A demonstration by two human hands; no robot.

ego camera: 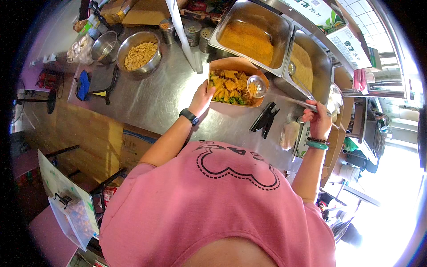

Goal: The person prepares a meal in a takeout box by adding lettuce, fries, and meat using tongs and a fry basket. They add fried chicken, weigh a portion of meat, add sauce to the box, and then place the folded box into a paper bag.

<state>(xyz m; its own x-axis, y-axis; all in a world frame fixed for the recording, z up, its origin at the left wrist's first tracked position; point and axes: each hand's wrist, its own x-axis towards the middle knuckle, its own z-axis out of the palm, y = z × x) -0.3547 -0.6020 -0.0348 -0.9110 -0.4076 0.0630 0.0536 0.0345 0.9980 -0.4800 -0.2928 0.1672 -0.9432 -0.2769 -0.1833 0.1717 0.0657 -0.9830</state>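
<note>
A brown paper food box rests on the steel counter, holding seasoned chunks of food and green leafy bits. My left hand grips the box by its left edge. In my right hand is the handle of a long metal ladle. Its round bowl is over the right end of the box, above the food. Behind the box stands a deep steel pan of orange powder. To the right of that is another pan of paler powder with a second spoon in it.
A steel bowl of beans or nuts sits at the counter's left. Metal shakers stand behind a white post. Black tongs or a stapler-like tool lies right of the box, near a plastic-wrapped item.
</note>
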